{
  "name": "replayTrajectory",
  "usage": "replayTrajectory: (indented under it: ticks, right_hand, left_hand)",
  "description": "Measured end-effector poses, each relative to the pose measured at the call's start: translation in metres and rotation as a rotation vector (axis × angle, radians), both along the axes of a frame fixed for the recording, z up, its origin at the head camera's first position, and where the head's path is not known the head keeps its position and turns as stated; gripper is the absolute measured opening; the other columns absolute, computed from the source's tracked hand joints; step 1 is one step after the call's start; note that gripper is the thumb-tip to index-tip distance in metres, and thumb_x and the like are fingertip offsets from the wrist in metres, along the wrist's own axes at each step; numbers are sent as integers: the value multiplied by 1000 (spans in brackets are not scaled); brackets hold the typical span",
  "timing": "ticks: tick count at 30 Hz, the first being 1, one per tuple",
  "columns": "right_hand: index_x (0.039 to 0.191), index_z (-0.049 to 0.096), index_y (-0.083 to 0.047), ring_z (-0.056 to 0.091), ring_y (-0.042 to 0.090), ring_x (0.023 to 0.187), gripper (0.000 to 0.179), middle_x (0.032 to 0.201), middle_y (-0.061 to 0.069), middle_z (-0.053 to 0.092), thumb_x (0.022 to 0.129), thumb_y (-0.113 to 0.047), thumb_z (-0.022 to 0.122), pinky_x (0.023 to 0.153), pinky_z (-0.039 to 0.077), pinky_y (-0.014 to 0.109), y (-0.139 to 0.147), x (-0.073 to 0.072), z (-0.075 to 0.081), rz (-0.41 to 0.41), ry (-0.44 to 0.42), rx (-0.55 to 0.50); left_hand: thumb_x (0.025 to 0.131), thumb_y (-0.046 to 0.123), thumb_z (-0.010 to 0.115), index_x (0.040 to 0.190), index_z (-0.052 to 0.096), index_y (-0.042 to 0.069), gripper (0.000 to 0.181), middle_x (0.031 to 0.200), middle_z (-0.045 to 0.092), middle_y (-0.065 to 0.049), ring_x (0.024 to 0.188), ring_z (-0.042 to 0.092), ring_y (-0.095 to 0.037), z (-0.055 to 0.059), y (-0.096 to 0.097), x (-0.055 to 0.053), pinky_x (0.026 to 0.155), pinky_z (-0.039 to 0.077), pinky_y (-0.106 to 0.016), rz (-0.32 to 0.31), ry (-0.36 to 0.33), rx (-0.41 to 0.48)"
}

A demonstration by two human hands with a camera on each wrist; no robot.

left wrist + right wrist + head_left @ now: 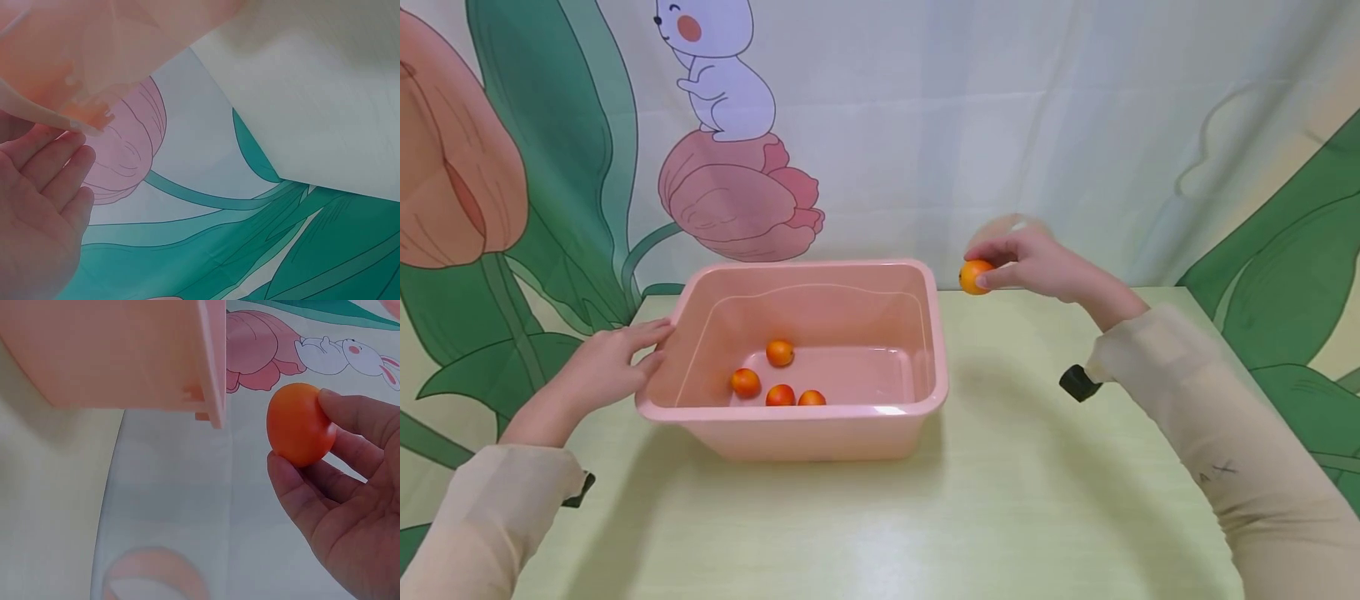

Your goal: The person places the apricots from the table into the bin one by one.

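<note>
My right hand (1033,260) pinches a small orange fruit (975,277) between thumb and fingers. It is in the air beyond the right rim of a pink plastic basin (820,414). In the right wrist view the smooth, oval fruit (300,425) sits at the fingertips, apart from the basin wall (119,356). My left hand (613,367) rests against the basin's left rim; in the left wrist view its nearly straight fingers (59,162) touch the rim from outside. Several similar orange-red fruits (746,382) lie on the basin floor, the nearest partly hidden by the front rim.
The basin stands on a pale green-yellow table (865,525), close to its back edge. Behind hangs a curtain (1000,125) printed with tulips, leaves and a white animal. A small black block (1080,382) sits at the right cuff, another (578,490) at the left.
</note>
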State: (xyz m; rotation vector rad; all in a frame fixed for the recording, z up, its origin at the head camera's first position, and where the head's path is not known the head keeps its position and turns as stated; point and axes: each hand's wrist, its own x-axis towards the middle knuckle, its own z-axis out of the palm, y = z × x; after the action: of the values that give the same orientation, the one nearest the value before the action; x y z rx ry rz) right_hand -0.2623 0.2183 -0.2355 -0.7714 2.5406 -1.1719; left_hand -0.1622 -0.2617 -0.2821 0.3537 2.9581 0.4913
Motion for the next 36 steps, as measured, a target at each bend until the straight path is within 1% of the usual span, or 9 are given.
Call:
replayTrajectory:
  ticks: [3,6,8,9,11,16,21,29,36]
  right_hand:
    - [104,64,-7,58,16,84,25,95,4,63,80,-13,64,76,48,25,-8,-4,5,-33,34,71]
    - [110,62,-17,56,14,90,30,101,-1,65,80,-24,63,82,43,29,-16,-7,11,-78,18,182]
    - [112,60,-22,54,13,94,33,104,-4,63,81,-30,61,84,40,31,-22,-7,16,-85,15,256]
    - [114,59,-21,54,14,96,34,105,-4,63,81,-30,61,85,39,32,-25,-8,18,-78,3,268]
    - [116,57,-19,54,15,96,35,105,-2,62,82,-28,60,86,39,32,-31,-9,20,-51,-16,268]
    - [116,55,-7,55,18,92,34,100,7,61,83,-14,58,86,43,31,-46,-13,23,25,-95,161]
    - [114,56,-5,57,19,89,31,98,8,61,83,-10,57,85,44,31,-60,-14,26,59,-128,140]
    - [112,57,-4,53,19,92,32,100,8,60,80,-8,58,85,45,30,-87,-18,29,83,-92,198]
    - [108,59,-4,53,20,91,30,99,8,61,79,-7,59,83,47,29,-107,-23,27,116,-48,230]
  left_hand:
    - [91,24,45,134,36,4,49,138,36,-19,120,35,-46,0,0,0,89,34,-62,-5,7,-5]
    - [91,24,45,134,36,4,49,138,36,-19,120,34,-46,0,0,0,90,33,-62,-3,4,-5]
    - [91,24,45,134,36,4,49,138,36,-19,120,34,-46,0,0,-1,90,33,-62,-1,1,-5]
    - [91,25,45,134,36,4,49,138,36,-19,120,34,-46,0,0,0,90,33,-62,0,-1,-5]
    - [91,25,45,135,36,4,49,138,36,-19,120,34,-46,0,0,0,90,33,-62,2,-3,-5]
    - [91,25,45,134,36,4,49,138,35,-19,121,33,-46,0,0,0,90,33,-62,5,-5,-1]
    - [90,24,45,134,36,4,49,138,36,-19,120,35,-46,1,1,0,88,35,-62,7,-8,8]
    - [90,23,46,134,35,3,50,138,35,-20,121,33,-46,1,2,0,90,33,-62,6,-10,11]
    - [90,21,46,135,35,3,49,138,35,-20,121,33,-45,2,2,0,90,34,-62,5,-10,15]
